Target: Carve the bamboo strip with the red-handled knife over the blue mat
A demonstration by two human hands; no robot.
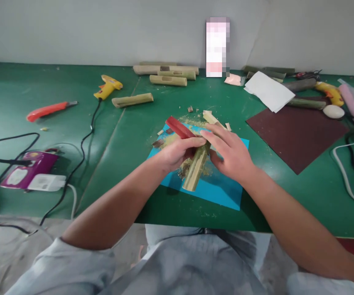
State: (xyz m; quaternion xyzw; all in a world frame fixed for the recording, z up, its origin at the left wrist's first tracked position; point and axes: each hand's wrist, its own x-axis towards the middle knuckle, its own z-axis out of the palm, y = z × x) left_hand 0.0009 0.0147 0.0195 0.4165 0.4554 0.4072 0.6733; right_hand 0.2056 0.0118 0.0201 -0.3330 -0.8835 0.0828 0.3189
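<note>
A length of split-looking green bamboo (pixel 196 168) is held slanted over a blue sheet (pixel 226 192), its near end pointing toward me. My left hand (pixel 179 152) closes on its left side, the thumb lying across the top. My right hand (pixel 230 153) grips the far part from the right, fingers bent over it. A flat red strip (pixel 179 128) juts out beyond my left hand; its lower end is hidden by the fingers, and I cannot tell which hand holds it. Bamboo dust and chips (pixel 192 121) lie around the sheet.
A red utility knife (pixel 49 110), yellow glue gun (pixel 107 87) and purple power strip (pixel 30 169) with cords lie left. Bamboo pieces (pixel 168 80) lie behind. Right are a dark brown sheet (pixel 300 139), white paper (pixel 269 92) and a pink tool (pixel 351 101). A blurred upright screen (pixel 218 47) stands behind.
</note>
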